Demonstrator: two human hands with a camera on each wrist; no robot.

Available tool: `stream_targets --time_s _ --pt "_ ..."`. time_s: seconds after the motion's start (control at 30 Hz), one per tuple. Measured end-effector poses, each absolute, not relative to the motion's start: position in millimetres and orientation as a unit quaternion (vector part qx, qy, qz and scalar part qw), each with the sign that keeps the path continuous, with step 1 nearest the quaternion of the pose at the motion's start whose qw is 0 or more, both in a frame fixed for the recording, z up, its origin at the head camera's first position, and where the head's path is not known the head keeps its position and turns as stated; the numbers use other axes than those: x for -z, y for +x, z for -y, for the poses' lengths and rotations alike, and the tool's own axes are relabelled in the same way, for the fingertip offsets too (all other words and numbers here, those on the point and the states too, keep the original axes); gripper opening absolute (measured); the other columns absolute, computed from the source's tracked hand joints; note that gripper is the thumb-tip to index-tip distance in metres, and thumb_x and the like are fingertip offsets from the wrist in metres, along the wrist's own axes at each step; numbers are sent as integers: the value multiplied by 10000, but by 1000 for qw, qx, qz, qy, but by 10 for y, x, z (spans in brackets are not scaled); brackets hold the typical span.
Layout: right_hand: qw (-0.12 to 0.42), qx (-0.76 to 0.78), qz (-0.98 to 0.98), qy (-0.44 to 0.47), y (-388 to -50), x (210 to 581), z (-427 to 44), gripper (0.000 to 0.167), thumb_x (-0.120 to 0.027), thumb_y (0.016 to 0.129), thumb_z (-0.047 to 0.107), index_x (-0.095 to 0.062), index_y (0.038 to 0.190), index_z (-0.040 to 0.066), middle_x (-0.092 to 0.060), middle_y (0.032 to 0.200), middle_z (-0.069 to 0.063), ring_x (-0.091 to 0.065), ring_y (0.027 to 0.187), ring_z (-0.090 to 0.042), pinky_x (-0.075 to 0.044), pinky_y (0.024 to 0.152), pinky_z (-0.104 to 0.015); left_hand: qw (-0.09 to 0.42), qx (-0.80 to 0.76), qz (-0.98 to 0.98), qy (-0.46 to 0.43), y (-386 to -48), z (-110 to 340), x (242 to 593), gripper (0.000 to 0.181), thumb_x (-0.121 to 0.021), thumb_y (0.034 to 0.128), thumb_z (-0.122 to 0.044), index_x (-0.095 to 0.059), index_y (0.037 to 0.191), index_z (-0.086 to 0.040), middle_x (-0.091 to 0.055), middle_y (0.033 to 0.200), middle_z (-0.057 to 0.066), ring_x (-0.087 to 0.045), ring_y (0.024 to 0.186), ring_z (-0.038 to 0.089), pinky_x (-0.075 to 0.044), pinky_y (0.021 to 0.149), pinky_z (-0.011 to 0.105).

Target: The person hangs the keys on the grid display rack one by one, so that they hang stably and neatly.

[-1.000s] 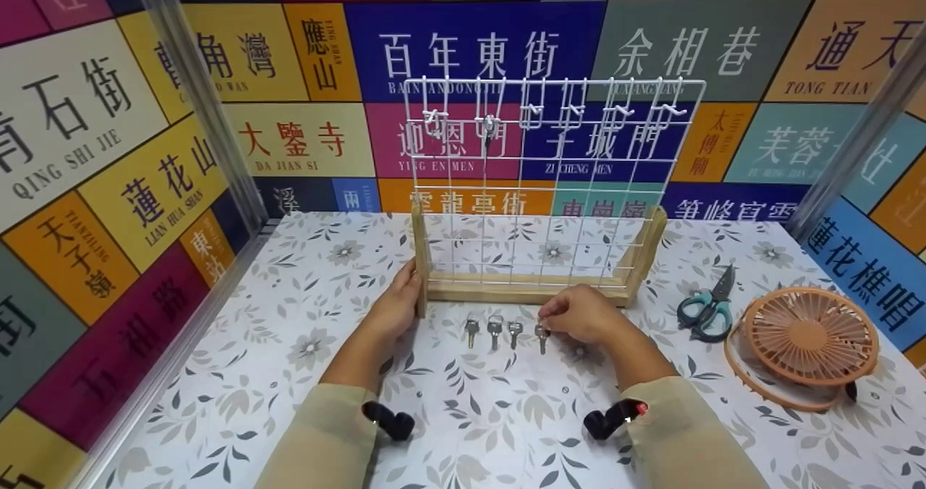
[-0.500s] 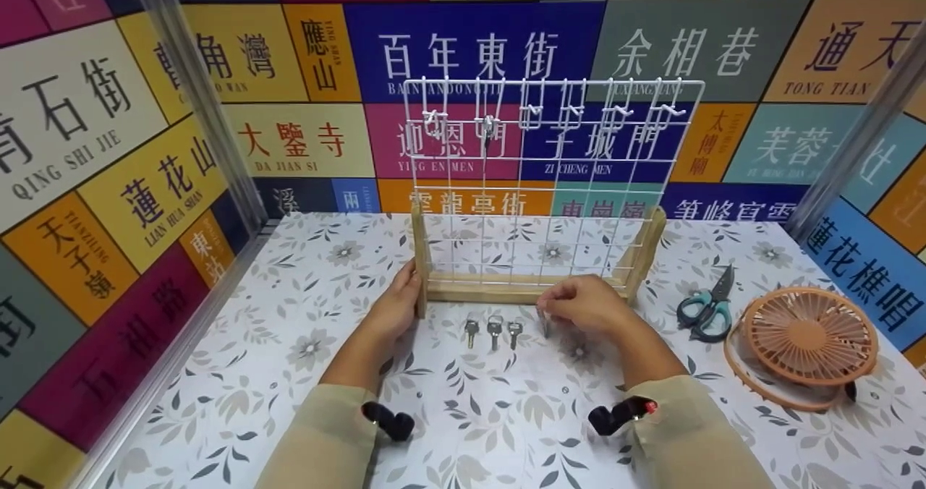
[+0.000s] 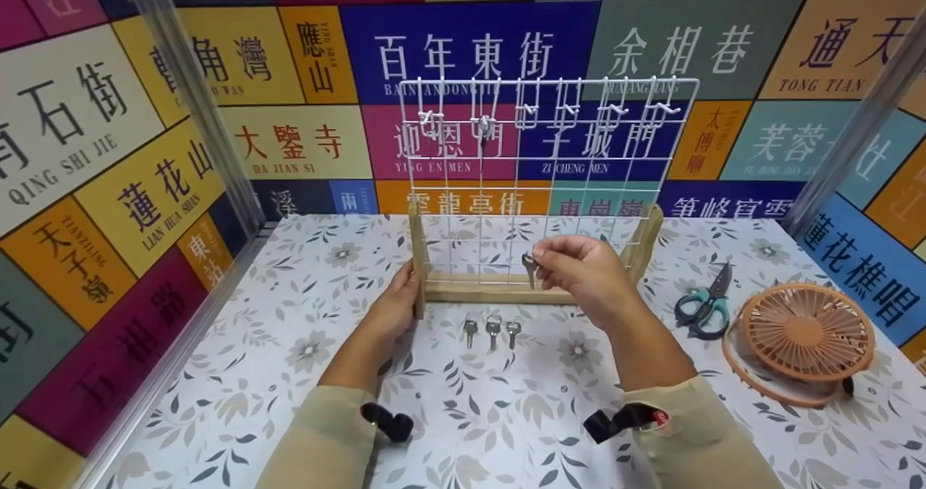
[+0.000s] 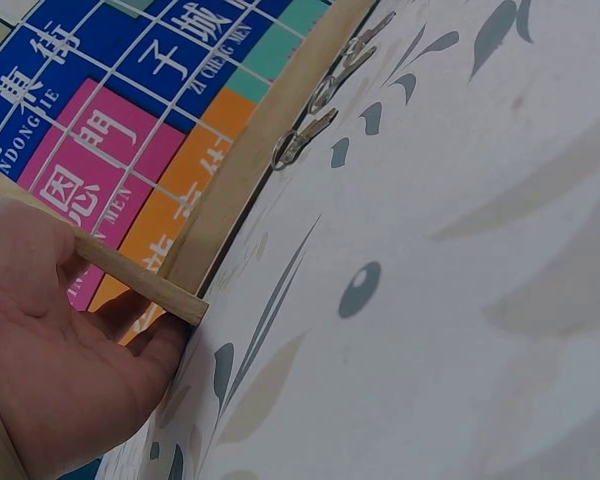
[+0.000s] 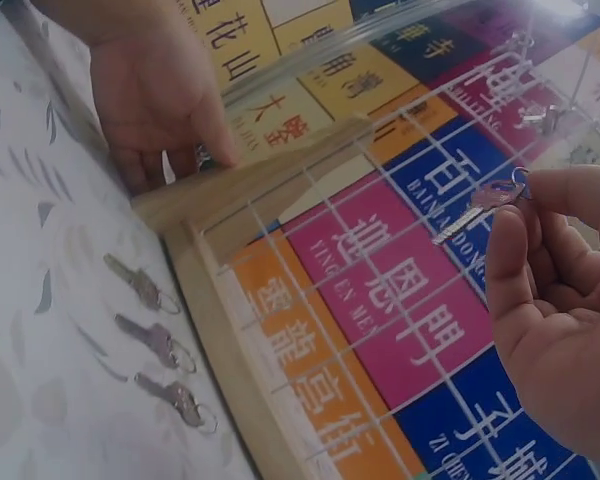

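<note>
My right hand (image 3: 582,275) pinches a key (image 3: 530,268) by its ring end, lifted in front of the lower part of the white wire grid rack (image 3: 571,158). The right wrist view shows this key (image 5: 475,212) with its blade pointing away from the fingertips. At the rack's left side, my left hand (image 3: 396,302) grips the wooden side post (image 4: 140,275) near its foot. Three keys (image 3: 493,332) with small rings lie in a row on the table before the wooden base. Up on the grid's second hook from the left hangs another key (image 3: 484,129).
Several white hooks (image 3: 613,109) line the top of the grid. Scissors (image 3: 703,305) with teal and black handles lie to the right, beside an orange fan (image 3: 806,333). A floral cloth (image 3: 463,417) covers the table. Printed panels (image 3: 470,48) stand behind.
The right hand has picked the fourth key off the table, from the right end of the row, and raised it toward the grid. The left hand has stayed on the post.
</note>
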State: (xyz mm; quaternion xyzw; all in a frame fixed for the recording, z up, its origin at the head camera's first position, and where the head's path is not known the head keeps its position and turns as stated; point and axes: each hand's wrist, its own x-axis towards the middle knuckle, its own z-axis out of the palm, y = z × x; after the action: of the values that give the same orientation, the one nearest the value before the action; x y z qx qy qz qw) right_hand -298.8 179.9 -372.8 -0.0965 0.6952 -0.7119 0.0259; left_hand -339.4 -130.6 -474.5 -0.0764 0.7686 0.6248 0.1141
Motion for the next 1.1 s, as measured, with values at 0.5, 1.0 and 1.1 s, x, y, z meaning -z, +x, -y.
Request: stream_targets --time_s 0.5,1.0,1.1 --pt "-43 791 -600 -108 -3208 2802 -1682 209 -787 990 141 -739 1127 -9 -751 932 -75 -674 790 -184 -606 717 -250 127 -633 -758 -89 -3366 1313 4723 549 -377 1123 -606 -234 1652 -574 -211 1808 -74 -75 1701 261 -36 1357 628" --pt "-42 858 -510 -56 -3339 2429 -1461 196 -762 1012 181 -737 1152 46 -719 922 -51 -658 801 -162 -613 740 -201 106 -622 -773 -69 -3363 1311 4740 559 -374 1131 -576 -235 1671 -533 -188 1814 -52 -64 1702 262 -32 1358 627" --pt "-36 858 -510 -51 -3348 2420 -1446 209 -765 1012 198 -743 1161 54 -715 948 -53 -656 823 -164 -616 757 -199 107 -617 -776 -76 -3364 1309 4737 561 -369 1132 -575 -230 1674 -529 -191 1814 -53 -66 1702 262 -29 1359 626"
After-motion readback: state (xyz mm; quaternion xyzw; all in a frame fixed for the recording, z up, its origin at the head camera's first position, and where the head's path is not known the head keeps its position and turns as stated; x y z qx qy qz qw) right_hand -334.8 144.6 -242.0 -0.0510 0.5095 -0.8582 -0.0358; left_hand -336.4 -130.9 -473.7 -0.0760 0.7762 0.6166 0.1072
